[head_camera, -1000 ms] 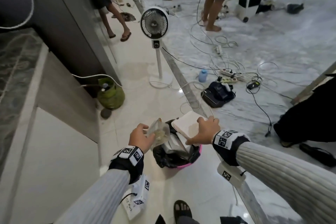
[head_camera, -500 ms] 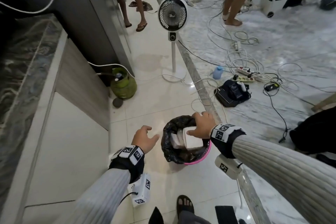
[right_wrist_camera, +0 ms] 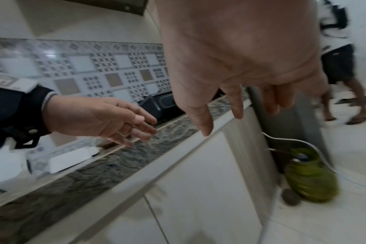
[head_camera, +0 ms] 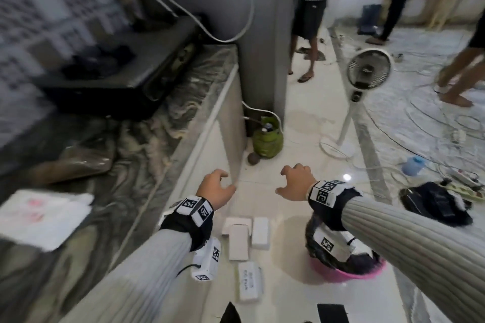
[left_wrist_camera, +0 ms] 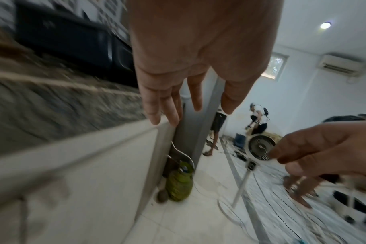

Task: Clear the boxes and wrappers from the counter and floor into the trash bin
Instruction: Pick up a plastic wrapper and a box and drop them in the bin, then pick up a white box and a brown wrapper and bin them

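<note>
Both hands hover empty in the air beside the counter edge. My left hand (head_camera: 215,187) has relaxed fingers near the counter's corner; my right hand (head_camera: 296,181) floats above the floor, fingers loose. The pink trash bin (head_camera: 349,271) with a black liner sits under my right forearm, white boxes inside it. Several white boxes (head_camera: 237,240) lie on the floor between my arms, one more (head_camera: 249,284) nearer me. On the marble counter (head_camera: 147,155) lie a white box (head_camera: 39,217) and a clear wrapper (head_camera: 70,162). In the right wrist view a white box (right_wrist_camera: 73,158) rests on the counter.
A black stove (head_camera: 118,71) sits at the counter's far end. A green gas cylinder (head_camera: 267,139) stands at the counter's end, a standing fan (head_camera: 367,68) beyond it. Cables and a power strip (head_camera: 464,178) sprawl right. People stand farther back.
My right hand let go of the white box in the bin and lifted away. Both hands rose empty, and my head turned left toward the counter, bringing the floor boxes into view.
</note>
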